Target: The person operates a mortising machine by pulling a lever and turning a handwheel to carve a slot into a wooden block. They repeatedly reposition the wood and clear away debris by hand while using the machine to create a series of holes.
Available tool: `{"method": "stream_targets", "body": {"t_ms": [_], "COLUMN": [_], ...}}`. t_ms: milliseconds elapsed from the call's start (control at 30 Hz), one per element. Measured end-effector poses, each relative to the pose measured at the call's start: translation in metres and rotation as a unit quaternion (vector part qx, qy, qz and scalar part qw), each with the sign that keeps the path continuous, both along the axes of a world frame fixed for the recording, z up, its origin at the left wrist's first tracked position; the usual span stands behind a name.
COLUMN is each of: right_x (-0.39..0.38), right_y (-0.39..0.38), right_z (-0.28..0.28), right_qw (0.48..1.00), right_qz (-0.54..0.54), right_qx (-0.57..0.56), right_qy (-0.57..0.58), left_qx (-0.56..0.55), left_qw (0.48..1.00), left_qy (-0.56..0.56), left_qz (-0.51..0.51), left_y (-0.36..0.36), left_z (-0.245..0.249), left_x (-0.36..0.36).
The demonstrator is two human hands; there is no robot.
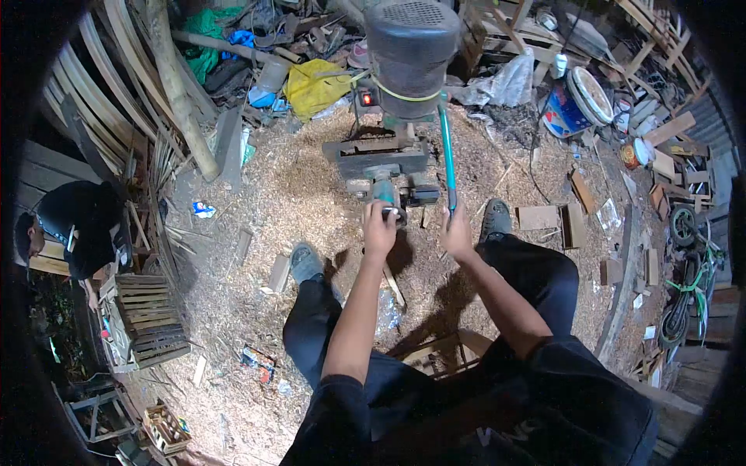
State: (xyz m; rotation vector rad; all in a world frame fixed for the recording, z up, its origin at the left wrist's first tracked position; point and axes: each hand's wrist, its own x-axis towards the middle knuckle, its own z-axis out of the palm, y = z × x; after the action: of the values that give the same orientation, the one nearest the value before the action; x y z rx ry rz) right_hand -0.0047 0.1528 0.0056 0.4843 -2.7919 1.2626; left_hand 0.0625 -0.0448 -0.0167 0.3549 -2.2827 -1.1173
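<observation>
A: Quick, where's the machine?

B: I've got the drill-type machine (388,151) top centre of the frame, standing on the sawdust floor (287,194). Big dark grey ribbed motor housing (412,43) at the top, a grey metal block below it, a small red light (367,99) on its left side, and a teal spindle (383,190) at the bottom.

A: Hands?

B: Left hand (379,227) is just left of centre, fingers curled tight on a small dark part (394,212) at the spindle's lower end. I can't tell what that part is. Right hand (455,234) is just right of it, fist closed around the lower end of the green lever (446,147), which runs long and thin up the machine's right side.

A: Anything around?

B: One shoe (305,260) to the left of the hands and another to the right, both on the sawdust. Wood offcuts lie scattered. There's a yellow bag (315,85) upper left of the machine and a blue-and-white bucket (575,105) upper right. Another person (78,225) in dark clothes is at the far left edge, beside a slatted wooden crate (148,318).
</observation>
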Motion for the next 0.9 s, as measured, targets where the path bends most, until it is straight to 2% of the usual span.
{"method": "stream_targets", "body": {"t_ms": [67, 167, 200, 233, 267, 300, 333, 400, 467, 500, 533, 567, 600, 667, 700, 733, 767, 800, 833, 900], "right_x": [0.016, 0.012, 0.005, 0.002, -0.003, -0.008, -0.020, -0.067, -0.100, -0.106, -0.106, -0.105, -0.102, -0.058, -0.053, -0.056, -0.042, -0.032, -0.032, -0.013], "right_y": [0.010, 0.031, 0.037, 0.040, 0.038, 0.035, 0.025, 0.010, -0.004, -0.008, -0.009, -0.012, -0.013, -0.006, -0.008, -0.005, 0.000, 0.003, 0.002, -0.023], "right_z": [0.072, 0.153, 0.192, 0.234, 0.272, 0.310, 0.334, 0.352, 0.365, 0.367, 0.355, 0.332, 0.309, 0.264, 0.214, 0.147, 0.117, 0.074, 0.043, 0.067], "right_qw": [0.989, 0.967, 0.941, 0.968, 0.972, 0.969, 0.955, 0.939, 0.901, 0.880, 0.898, 0.913, 0.925, 0.970, 0.969, 0.960, 0.942, 0.889, 0.808, 0.868], "right_qz": [0.078, 0.193, 0.236, 0.223, 0.216, 0.203, 0.198, 0.189, 0.162, 0.150, 0.170, 0.190, 0.210, 0.218, 0.240, 0.279, 0.308, 0.352, 0.386, 0.397], "right_qx": [-0.001, -0.006, 0.007, -0.027, -0.082, -0.140, -0.220, -0.177, -0.172, -0.180, -0.185, -0.188, -0.189, -0.087, -0.062, 0.014, 0.108, 0.271, 0.424, 0.266], "right_qy": [0.126, 0.168, 0.243, 0.108, 0.047, -0.012, 0.007, 0.228, 0.365, 0.412, 0.360, 0.307, 0.254, 0.068, -0.002, 0.006, -0.082, -0.111, -0.136, -0.136], "left_qx": [0.042, 0.016, 0.036, 0.056, 0.076, 0.108, 0.139, 0.201, 0.217, 0.228, 0.239, 0.254, 0.224, 0.164, 0.216, 0.161, 0.105, 0.048, 0.143, 0.135], "left_qw": [0.998, 0.998, 0.995, 0.990, 0.982, 0.975, 0.965, 0.940, 0.957, 0.959, 0.960, 0.959, 0.963, 0.967, 0.956, 0.959, 0.957, 0.950, 0.922, 0.925], "left_qy": [-0.033, -0.047, -0.087, -0.128, -0.170, -0.196, -0.222, -0.273, -0.187, -0.164, -0.142, -0.124, -0.145, -0.190, -0.193, -0.232, -0.271, -0.309, -0.357, -0.343], "left_qz": [0.013, 0.031, 0.019, 0.007, -0.006, 0.006, 0.018, 0.042, 0.036, 0.029, 0.023, 0.030, 0.029, 0.028, 0.042, 0.034, 0.026, 0.018, 0.048, 0.094], "left_y": [0.000, 0.001, 0.001, 0.000, -0.001, 0.002, 0.004, 0.008, 0.009, 0.004, -0.001, -0.004, -0.011, -0.028, -0.039, -0.043, -0.047, -0.049, -0.038, -0.027], "left_z": [-0.010, -0.008, 0.001, 0.012, 0.023, 0.037, 0.058, 0.087, 0.072, 0.059, 0.045, 0.032, 0.019, -0.014, -0.062, -0.069, -0.072, -0.070, -0.045, -0.050], "left_x": [0.003, 0.014, 0.017, 0.020, 0.024, 0.029, 0.032, 0.037, 0.048, 0.051, 0.055, 0.058, 0.060, 0.068, 0.068, 0.073, 0.078, 0.080, 0.081, 0.077]}}
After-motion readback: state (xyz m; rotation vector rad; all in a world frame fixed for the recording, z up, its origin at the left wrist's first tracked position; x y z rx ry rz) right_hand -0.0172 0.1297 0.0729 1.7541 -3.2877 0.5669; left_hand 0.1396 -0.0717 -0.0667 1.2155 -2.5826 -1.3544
